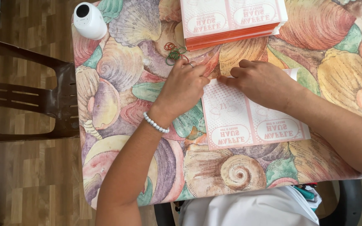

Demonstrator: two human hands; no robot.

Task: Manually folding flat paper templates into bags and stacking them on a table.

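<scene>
A: What is being touched in the middle of the table?

B: A flat pink and white paper sheet is being pressed down. It is lying on the shell-pattern tablecloth, near the front edge of the table and a bit to the right of the middle.

A: How is it being held?

B: Its top edge is being pinched by both hands. The left hand is curled over the top left corner, with the fingers tucked in tight on the paper edge. The right hand is laid over the top right part, and its fingertips are being pushed onto the same edge. The two hands are almost touching there.

A: What is being worn on the left arm?

B: A white bead bracelet is being worn on the wrist, and a ring is being worn on one finger.

A: What else is lying nearby?

B: A stack of the same sheets, with orange edges, is sitting at the far side of the table. A few rubber bands, red and green, are lying just beside the left hand. A small white round device is standing at the far left corner. A brown chair is placed to the left of the table.
</scene>
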